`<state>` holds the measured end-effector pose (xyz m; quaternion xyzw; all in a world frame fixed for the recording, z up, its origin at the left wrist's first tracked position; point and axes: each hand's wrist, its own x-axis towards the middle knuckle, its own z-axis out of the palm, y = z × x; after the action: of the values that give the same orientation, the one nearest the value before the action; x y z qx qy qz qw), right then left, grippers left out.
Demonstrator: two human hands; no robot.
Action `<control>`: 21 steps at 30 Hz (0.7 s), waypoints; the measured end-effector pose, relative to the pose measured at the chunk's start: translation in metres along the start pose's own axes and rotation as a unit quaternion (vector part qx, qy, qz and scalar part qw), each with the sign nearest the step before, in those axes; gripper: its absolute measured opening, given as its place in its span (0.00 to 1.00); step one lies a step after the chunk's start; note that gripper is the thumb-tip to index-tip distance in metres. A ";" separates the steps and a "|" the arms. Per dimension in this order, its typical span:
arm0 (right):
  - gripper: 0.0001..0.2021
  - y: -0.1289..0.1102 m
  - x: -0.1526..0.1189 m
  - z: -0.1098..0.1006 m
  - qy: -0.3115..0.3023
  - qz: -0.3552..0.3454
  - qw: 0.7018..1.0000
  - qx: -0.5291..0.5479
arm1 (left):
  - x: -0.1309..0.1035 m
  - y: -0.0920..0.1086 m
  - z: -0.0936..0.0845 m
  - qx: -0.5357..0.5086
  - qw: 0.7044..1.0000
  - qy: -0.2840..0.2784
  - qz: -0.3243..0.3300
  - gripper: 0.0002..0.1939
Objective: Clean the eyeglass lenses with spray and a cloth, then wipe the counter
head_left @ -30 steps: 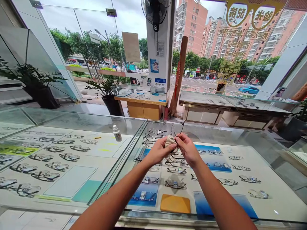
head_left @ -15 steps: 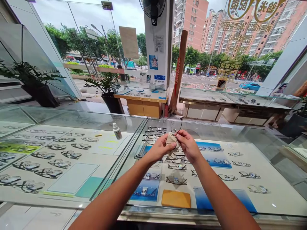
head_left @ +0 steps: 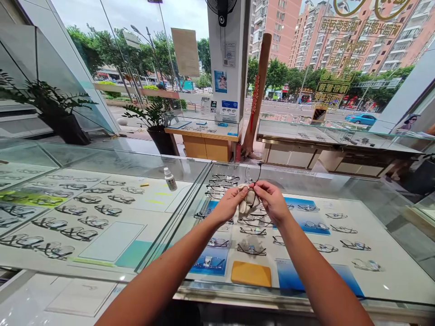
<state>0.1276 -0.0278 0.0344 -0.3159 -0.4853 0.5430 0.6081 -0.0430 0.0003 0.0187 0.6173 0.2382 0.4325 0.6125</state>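
Over the glass counter, my left hand [head_left: 231, 203] is closed on a crumpled beige cloth [head_left: 247, 206], thumb on top. My right hand [head_left: 272, 200] pinches the dark frame of a pair of eyeglasses [head_left: 260, 171] close beside it. Part of the eyeglasses sticks up above the fingers, and the cloth and fingers hide much of the rest. Both hands nearly meet. Beneath them, inside the case, lie rows of eyeglasses, such as one dark pair [head_left: 251, 249] below the cloth.
A small white bottle [head_left: 170, 179] stands on the left counter, beyond a glass seam. A yellow-orange case [head_left: 251, 274] lies near the front edge. Blue display cards [head_left: 302, 274] are under the glass. Farther off are a wooden trunk [head_left: 260, 90] and a potted plant [head_left: 163, 141].
The cloth has shifted and hangs lower between my hands. The eyeglasses have turned, with a dark piece now pointing more upright. The camera view has tilted down slightly.
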 end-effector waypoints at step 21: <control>0.17 -0.009 0.002 -0.003 0.027 0.025 0.991 0.125 | 0.005 0.008 -0.002 0.032 0.991 0.128 0.023 0.33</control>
<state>0.1335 -0.0276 0.0418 -0.2635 -0.3889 0.6057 0.6423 -0.0439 0.0047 0.0274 0.5818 0.3144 0.5138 0.5466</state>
